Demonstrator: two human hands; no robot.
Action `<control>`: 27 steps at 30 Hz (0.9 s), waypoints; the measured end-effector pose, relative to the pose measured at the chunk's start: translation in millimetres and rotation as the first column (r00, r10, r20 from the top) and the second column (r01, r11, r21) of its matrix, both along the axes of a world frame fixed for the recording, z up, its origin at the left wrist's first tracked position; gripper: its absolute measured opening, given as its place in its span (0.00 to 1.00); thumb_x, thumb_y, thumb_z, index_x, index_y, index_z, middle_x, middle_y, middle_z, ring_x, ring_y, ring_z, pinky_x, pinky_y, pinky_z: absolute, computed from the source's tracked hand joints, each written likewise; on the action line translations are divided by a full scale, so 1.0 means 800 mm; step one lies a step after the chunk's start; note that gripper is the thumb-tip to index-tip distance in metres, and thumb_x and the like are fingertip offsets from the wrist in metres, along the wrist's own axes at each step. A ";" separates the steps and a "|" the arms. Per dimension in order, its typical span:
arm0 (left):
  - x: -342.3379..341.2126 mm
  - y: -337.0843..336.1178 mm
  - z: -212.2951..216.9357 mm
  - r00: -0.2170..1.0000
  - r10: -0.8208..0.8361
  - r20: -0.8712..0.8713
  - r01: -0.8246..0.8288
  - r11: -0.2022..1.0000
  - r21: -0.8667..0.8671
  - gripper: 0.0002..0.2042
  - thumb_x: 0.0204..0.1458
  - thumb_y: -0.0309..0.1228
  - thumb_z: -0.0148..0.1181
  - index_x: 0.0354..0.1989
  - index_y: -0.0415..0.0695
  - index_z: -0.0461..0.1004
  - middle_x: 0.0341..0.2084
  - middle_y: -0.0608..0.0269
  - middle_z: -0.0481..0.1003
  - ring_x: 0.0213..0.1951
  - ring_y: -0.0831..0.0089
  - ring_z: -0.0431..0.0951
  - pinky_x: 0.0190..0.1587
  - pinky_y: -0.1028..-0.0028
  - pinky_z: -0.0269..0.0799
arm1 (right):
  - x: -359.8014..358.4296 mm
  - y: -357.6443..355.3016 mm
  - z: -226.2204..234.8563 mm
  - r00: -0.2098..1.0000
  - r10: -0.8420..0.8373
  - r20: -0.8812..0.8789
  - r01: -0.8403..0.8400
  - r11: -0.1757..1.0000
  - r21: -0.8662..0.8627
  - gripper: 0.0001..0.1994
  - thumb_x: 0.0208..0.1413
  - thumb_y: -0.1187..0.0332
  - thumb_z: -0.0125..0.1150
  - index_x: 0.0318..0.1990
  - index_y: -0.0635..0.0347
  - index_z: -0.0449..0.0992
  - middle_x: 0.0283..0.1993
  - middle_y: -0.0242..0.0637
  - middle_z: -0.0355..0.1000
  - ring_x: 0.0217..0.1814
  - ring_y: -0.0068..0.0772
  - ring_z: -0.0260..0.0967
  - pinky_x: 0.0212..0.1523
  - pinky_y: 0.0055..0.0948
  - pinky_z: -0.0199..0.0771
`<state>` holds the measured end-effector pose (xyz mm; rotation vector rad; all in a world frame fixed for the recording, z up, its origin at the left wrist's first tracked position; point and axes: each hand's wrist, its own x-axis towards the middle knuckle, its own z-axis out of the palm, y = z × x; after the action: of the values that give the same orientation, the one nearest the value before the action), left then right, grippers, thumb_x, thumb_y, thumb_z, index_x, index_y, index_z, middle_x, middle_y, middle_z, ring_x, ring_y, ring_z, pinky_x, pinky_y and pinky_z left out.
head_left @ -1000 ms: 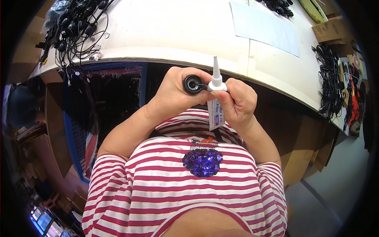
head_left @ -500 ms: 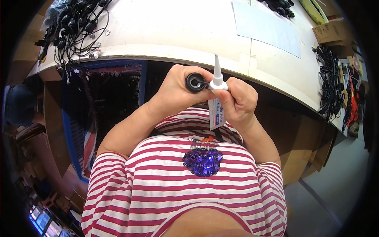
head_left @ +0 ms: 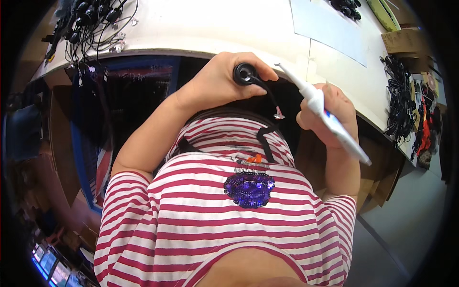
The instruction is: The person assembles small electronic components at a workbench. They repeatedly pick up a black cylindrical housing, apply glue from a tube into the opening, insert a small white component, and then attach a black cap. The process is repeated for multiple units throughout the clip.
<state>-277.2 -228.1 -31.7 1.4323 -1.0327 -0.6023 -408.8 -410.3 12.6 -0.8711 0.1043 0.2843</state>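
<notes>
A: Left hand [head_left: 215,79]?
B: By table's [head_left: 215,28] near edge — fingers curled round black ring-ended part [head_left: 245,73].
A: Right hand [head_left: 345,114]?
B: Further right — gripping white tube [head_left: 318,105], nozzle angled far-left.

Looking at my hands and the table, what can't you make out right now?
In the head view:
Black round part: its far end, hidden by the left hand.
Right hand: partly hidden behind the white tube.
Black cables, upper left: cut off by the top edge.
Bright panels, lower left: too small and blurred to identify.
</notes>
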 end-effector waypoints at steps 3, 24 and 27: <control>-0.001 0.001 -0.005 0.997 -0.056 0.051 0.058 0.998 -0.033 0.10 0.35 0.18 0.60 0.29 0.39 0.74 0.25 0.64 0.73 0.30 0.74 0.73 0.36 0.78 0.68 | 0.004 0.018 0.011 0.979 -0.064 -0.191 0.060 0.998 -0.028 0.19 0.62 0.59 0.37 0.22 0.60 0.62 0.07 0.25 0.51 0.06 0.16 0.40 0.12 0.22 0.43; -0.009 0.023 -0.010 0.985 -0.134 0.112 0.137 0.990 -0.014 0.10 0.33 0.16 0.59 0.28 0.40 0.73 0.25 0.64 0.73 0.29 0.74 0.73 0.35 0.78 0.67 | 0.003 0.056 0.026 0.965 0.051 -0.257 -0.156 0.900 -0.408 0.16 0.54 0.58 0.53 0.26 0.63 0.74 0.20 0.27 0.68 0.17 0.10 0.59 0.17 0.12 0.55; -0.008 0.023 -0.015 0.984 -0.117 0.132 0.119 0.993 -0.004 0.09 0.35 0.19 0.62 0.28 0.41 0.74 0.25 0.65 0.73 0.28 0.75 0.73 0.33 0.79 0.68 | -0.001 0.058 0.032 0.987 0.095 -0.132 -0.161 0.685 -0.711 0.17 0.54 0.58 0.55 0.22 0.62 0.73 0.16 0.25 0.66 0.14 0.10 0.57 0.15 0.13 0.53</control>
<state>-284.0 -209.9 -43.5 1.4221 -1.2305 -0.5914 -409.9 -364.2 38.4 -1.6684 0.2461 0.4244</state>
